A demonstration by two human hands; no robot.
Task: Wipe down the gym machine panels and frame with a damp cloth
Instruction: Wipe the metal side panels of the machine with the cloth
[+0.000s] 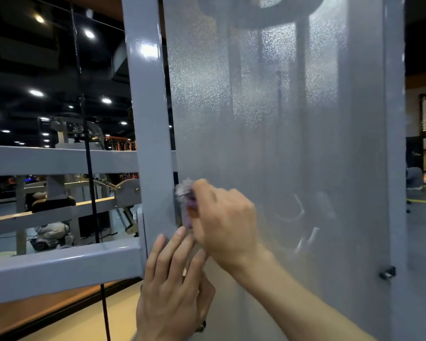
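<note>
Dim gym bkgd, lit by ceiling spotlights (36,93) — we see glare on the grey post (146,51), sparkle on the frosted panel (268,99). Right hand (221,217) motion-blurred; wide-angle bending at edges.

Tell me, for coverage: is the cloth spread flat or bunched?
Bunched: the cloth is a wad gripped in the right hand, at the panel's left edge.

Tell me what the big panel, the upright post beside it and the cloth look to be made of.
Panel: likely frosted translucent plastic; grainy sparkle, dim shapes showing through.
Upright post: probably steel with glossy grey paint; sharp light reflections.
Cloth: soft, fuzzy fabric, perhaps microfibre, greyish-purple, held by the right hand.
</note>
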